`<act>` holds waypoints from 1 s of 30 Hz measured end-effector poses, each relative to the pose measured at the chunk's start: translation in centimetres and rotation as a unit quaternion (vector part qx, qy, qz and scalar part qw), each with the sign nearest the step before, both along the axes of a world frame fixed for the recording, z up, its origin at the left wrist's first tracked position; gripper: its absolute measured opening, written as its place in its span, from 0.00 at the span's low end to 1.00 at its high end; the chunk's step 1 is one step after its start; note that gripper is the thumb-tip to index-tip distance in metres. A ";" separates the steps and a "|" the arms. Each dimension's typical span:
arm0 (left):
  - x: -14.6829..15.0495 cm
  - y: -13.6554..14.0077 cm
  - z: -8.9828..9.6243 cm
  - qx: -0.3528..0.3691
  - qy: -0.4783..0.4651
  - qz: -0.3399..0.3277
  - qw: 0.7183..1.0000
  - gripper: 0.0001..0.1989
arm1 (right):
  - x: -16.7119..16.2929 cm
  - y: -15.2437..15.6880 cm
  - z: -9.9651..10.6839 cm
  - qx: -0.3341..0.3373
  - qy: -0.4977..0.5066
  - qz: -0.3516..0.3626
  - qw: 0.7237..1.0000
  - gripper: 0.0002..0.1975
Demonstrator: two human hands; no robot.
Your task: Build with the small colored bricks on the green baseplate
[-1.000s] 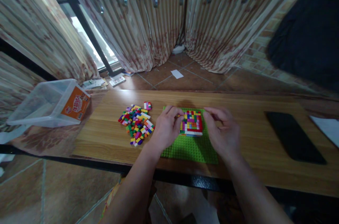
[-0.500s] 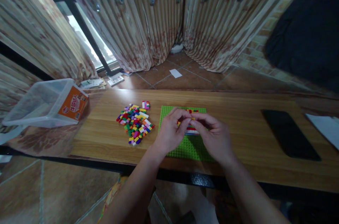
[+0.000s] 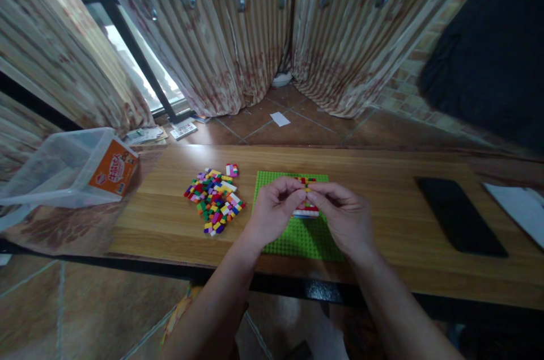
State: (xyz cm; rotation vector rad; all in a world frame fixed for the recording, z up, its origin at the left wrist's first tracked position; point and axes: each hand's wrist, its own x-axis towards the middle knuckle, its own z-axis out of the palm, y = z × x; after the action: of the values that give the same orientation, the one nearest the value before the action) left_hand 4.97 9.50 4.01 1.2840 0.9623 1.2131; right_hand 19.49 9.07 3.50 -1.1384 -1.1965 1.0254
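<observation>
Both of my hands meet over a green studded baseplate (image 3: 293, 244) on the wooden table. My left hand (image 3: 274, 207) and my right hand (image 3: 347, 214) pinch thumb to forefinger, fingertips nearly touching. Between them shows a small yellow brick (image 3: 306, 190), partly covered by the fingertips. Just beneath is a built structure of toy bricks (image 3: 306, 212), with red, white and blue layers on its near side. More red and yellow bricks show beyond the fingers. My hands hide much of the structure.
A heap of loose coloured bricks (image 3: 216, 198) lies left of the baseplate, with a small joined block (image 3: 232, 170) beside it. A clear plastic bin (image 3: 63, 147) with an orange label stands at far left. A black phone-like slab (image 3: 459, 215) and white paper (image 3: 516, 207) lie to the right.
The fingertips have drawn slightly closer together over the brick structure, and more of the yellow brick shows between them. The whole view has shifted a little.
</observation>
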 end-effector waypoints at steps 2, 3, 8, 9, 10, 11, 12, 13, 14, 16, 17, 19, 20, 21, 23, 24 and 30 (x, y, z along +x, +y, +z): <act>0.0 0.0 0.1 -0.005 0.004 -0.001 1.000 0.15 | 0.1 0.0 -0.1 -0.001 -0.001 0.009 1.000 0.07; -0.1 0.0 0.2 -0.006 0.007 -0.003 1.000 0.15 | 0.1 0.0 -0.1 -0.001 0.000 0.014 1.000 0.08; -0.8 0.1 0.3 0.006 0.024 -0.021 0.999 0.10 | 0.3 0.1 -0.4 -0.008 0.023 0.025 0.999 0.07; -1.1 0.2 0.3 0.012 0.039 -0.019 0.999 0.09 | 0.4 0.2 -0.4 -0.008 0.031 0.018 0.999 0.07; -1.5 0.3 0.2 0.019 0.059 -0.011 0.998 0.07 | 0.6 0.4 -0.5 -0.007 0.041 0.005 0.999 0.07; -1.9 0.5 0.0 0.027 0.084 0.001 0.996 0.06 | 0.7 0.6 -0.6 -0.006 0.052 -0.013 0.999 0.07; -2.3 0.6 -0.1 0.037 0.113 0.016 0.993 0.05 | 0.9 0.8 -0.6 -0.007 0.060 -0.035 0.998 0.07; -2.7 0.8 -0.1 0.051 0.146 0.032 0.987 0.04 | 1.1 1.0 -0.7 -0.010 0.065 -0.058 0.996 0.07; -3.0 0.9 -0.2 0.068 0.184 0.044 0.980 0.04 | 1.3 1.2 -0.8 -0.017 0.066 -0.080 0.995 0.07; -3.4 1.0 -0.2 0.105 0.259 0.058 0.958 0.05 | 1.6 1.5 -0.9 -0.034 0.064 -0.113 0.991 0.08; -3.4 1.0 -0.2 0.120 0.294 0.059 0.946 0.06 | 1.7 1.6 -0.8 -0.043 0.066 -0.122 0.989 0.09; -3.2 1.0 -0.1 0.143 0.347 0.054 0.925 0.07 | 1.7 1.6 -0.8 -0.058 0.077 -0.129 0.987 0.09; -3.0 0.9 -0.1 0.151 0.367 0.050 0.916 0.07 | 1.7 1.6 -0.7 -0.063 0.084 -0.130 0.986 0.09; -2.8 0.9 -0.2 0.157 0.385 0.047 0.908 0.07 | 1.7 1.6 -0.7 -0.067 0.089 -0.129 0.985 0.10; -2.5 0.9 -0.3 0.162 0.412 0.046 0.895 0.07 | 1.5 1.6 -0.6 -0.070 0.089 -0.126 0.986 0.10; -2.4 0.9 -0.3 0.163 0.423 0.049 0.890 0.07 | 1.5 1.6 -0.6 -0.068 0.085 -0.124 0.986 0.10; -1.8 0.8 -0.4 0.168 0.487 0.081 0.853 0.07 | 1.5 1.6 -0.6 -0.067 0.091 -0.122 0.986 0.10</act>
State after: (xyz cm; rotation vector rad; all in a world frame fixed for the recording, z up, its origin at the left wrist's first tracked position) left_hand 3.17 10.29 3.63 2.2258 1.6385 0.8248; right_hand 20.97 10.67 2.92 -1.2331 -0.8307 1.0096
